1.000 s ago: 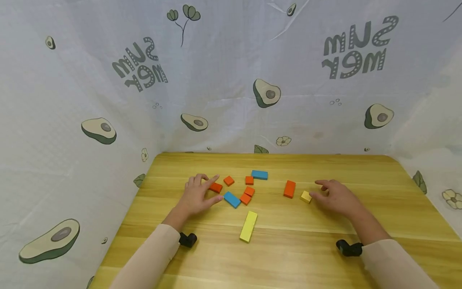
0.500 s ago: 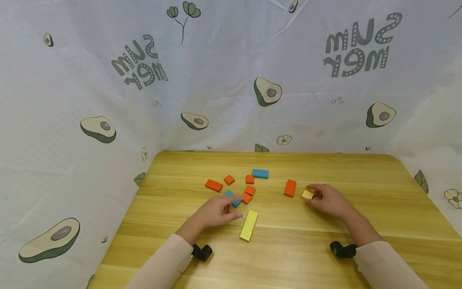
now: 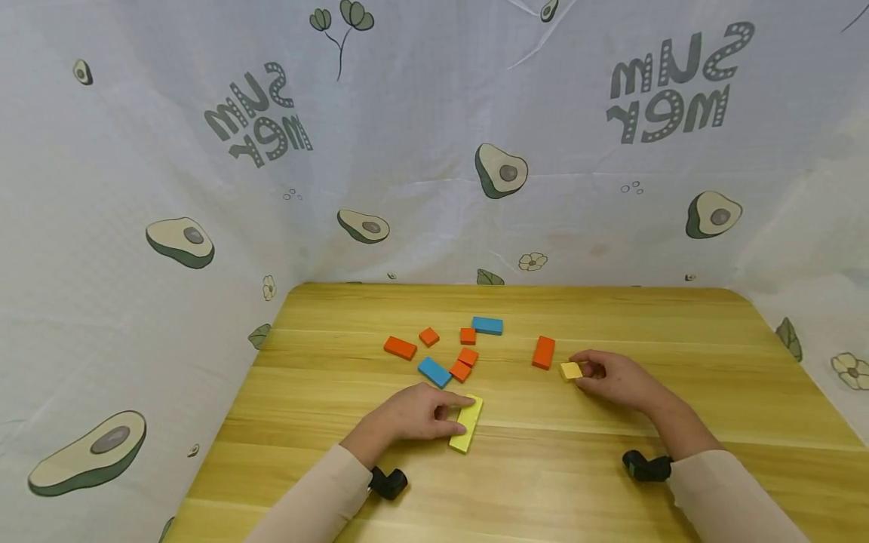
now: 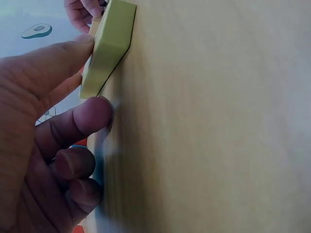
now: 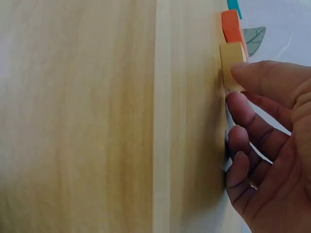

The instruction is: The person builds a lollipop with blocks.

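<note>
A long yellow block point(image 3: 467, 420) lies flat near the middle of the table. Over its left side reaches my left hand point(image 3: 414, 413), with the tips of index finger and thumb resting on its top face. In the left wrist view, the remaining fingers of the left hand point(image 4: 58, 121) bend loosely beside the block point(image 4: 112, 43). Further right, my right hand point(image 3: 621, 381) pinches a small yellow block point(image 3: 571, 371) by its right part between thumb and index finger. The right wrist view has the thumb of the right hand point(image 5: 272, 126) against the near side of this block point(image 5: 233, 63).
An upright-lying red block point(image 3: 543, 352) is just left of the small yellow one. Behind my left hand lie a blue block point(image 3: 434, 372), a red block point(image 3: 400, 348), several small red squares point(image 3: 468, 336) and another blue block point(image 3: 487, 325). A printed curtain point(image 3: 434, 151) hangs behind the table point(image 3: 577, 483).
My left hand has come from the red block at the left, past the blue block, onto the long yellow block. My right hand has closed on the small yellow block and shifted it slightly left and nearer.
</note>
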A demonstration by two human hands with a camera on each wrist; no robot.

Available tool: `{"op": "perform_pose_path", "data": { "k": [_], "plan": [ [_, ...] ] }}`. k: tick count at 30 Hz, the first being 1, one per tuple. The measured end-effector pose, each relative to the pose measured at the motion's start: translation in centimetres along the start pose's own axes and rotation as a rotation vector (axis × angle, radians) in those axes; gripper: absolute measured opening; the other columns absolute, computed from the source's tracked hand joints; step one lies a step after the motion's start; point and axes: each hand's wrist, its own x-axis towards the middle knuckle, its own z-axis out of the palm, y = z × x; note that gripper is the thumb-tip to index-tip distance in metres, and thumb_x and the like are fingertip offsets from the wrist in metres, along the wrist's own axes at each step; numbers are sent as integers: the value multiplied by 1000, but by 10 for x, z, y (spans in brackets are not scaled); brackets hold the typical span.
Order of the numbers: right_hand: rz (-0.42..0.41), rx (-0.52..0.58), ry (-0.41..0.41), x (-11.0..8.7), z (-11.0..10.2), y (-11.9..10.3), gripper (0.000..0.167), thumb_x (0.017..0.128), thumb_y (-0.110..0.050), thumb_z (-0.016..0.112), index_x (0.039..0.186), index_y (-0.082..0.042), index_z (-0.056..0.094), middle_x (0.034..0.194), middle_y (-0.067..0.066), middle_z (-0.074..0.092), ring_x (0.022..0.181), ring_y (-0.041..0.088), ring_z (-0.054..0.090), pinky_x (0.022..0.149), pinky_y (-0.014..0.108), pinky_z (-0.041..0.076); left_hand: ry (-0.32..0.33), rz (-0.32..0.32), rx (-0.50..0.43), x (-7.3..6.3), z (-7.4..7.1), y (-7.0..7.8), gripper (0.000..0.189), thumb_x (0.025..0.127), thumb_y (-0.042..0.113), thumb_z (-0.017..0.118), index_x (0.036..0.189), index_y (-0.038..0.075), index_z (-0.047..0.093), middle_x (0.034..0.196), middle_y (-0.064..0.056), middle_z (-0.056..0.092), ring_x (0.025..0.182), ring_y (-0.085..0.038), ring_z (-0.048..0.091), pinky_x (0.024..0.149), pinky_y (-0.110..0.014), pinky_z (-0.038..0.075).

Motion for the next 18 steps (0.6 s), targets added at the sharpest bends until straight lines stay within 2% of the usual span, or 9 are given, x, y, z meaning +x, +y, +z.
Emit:
{"op": "perform_pose_path", "data": {
  "k": [7, 13, 18],
  "plan": [
    [12, 21, 20, 3, 2, 4, 40, 98, -29, 69, 127, -1, 62, 97, 4, 62, 81, 15, 52, 71, 27, 44, 31, -13, 8, 1, 3, 1, 53, 94, 51, 69, 143, 35, 61, 66, 16, 56, 60, 1, 46, 60, -18, 39],
    [23, 71, 31, 2, 4, 6, 42, 99, -32, 69, 126, -1, 62, 94, 4, 60, 77, 13, 50, 67, 25, 43, 76, -38, 26, 3, 12, 10, 55, 91, 56, 69, 141, 36, 62, 64, 19, 54, 59, 2, 46, 60, -18, 39],
    [30, 100, 43, 3, 7, 7, 43, 98, -33, 69, 126, -1, 62, 93, 4, 60, 76, 13, 49, 67, 25, 43, 150, -43, 34, 7, 23, 17, 54, 90, 58, 70, 140, 36, 64, 58, 17, 48, 54, 2, 41, 53, -18, 34]
  ]
}}
